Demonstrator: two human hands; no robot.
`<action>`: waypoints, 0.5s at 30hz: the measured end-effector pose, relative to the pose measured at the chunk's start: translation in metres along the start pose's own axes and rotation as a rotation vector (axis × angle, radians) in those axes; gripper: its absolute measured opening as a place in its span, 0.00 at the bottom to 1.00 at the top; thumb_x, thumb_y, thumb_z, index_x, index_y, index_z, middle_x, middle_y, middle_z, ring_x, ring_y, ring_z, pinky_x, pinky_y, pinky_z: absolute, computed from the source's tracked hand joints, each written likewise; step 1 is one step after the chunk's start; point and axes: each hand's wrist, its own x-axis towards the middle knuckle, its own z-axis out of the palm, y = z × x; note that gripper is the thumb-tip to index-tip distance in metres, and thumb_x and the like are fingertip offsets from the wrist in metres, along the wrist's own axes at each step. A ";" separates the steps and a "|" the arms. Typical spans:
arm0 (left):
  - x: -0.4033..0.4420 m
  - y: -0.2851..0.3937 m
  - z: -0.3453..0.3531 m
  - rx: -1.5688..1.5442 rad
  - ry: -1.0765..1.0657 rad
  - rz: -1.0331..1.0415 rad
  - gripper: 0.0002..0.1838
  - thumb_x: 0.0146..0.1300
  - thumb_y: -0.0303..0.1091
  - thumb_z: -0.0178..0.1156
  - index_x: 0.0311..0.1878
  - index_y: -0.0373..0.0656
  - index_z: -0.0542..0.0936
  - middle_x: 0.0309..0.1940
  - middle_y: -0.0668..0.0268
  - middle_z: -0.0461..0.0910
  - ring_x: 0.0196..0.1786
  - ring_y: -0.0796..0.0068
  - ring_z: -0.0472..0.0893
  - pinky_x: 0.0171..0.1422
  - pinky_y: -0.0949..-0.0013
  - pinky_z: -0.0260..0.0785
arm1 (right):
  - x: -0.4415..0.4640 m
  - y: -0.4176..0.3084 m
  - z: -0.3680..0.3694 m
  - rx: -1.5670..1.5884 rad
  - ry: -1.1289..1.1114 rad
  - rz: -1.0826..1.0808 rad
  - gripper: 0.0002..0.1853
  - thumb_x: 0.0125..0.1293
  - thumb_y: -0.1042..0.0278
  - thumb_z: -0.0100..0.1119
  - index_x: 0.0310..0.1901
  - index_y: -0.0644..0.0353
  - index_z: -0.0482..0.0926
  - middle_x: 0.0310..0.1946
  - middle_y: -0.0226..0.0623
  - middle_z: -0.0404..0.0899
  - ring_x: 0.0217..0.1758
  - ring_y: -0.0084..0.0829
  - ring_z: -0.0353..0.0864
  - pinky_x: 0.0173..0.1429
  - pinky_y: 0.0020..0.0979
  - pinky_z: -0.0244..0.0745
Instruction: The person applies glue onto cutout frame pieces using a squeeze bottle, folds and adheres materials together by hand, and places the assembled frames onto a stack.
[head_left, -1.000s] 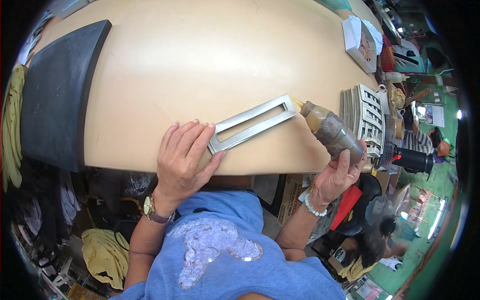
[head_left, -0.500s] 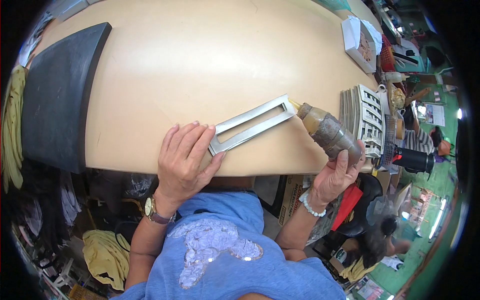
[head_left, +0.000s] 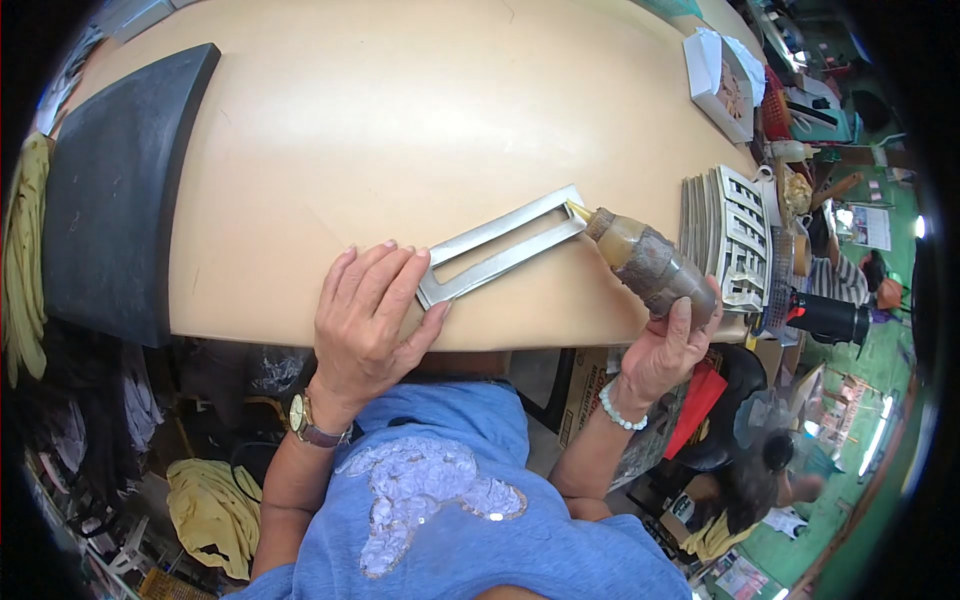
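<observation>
A flat grey rectangular frame with a long slot lies slantwise on the table in the head view. My left hand grips its left end, fingertips on top and thumb along the near corner. In my right hand is a brown-crusted squeeze bottle, tilted so that its yellow nozzle points up and left. The nozzle tip meets the frame's right end, near the end of the slot. Whether anything flows from it is too small to tell.
Stacked pale cut-out pieces stand at the right edge of the table. Behind them is a white box. A dark curved board covers the left side. Beyond the right edge, a person in stripes is visible.
The bottle has shifted slightly left and down, its nozzle tip moving along the frame's right end. My left hand and the frame stay nearly where they were.
</observation>
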 end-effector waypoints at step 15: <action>0.001 0.001 -0.001 -0.002 -0.005 -0.002 0.26 0.47 0.33 0.69 0.52 0.40 0.77 0.47 0.59 0.79 0.52 0.57 0.77 0.60 0.51 0.66 | 0.000 0.005 0.001 0.030 0.014 0.043 0.23 0.62 0.77 0.58 0.59 0.61 0.67 0.48 0.40 0.74 0.50 0.31 0.76 0.56 0.34 0.74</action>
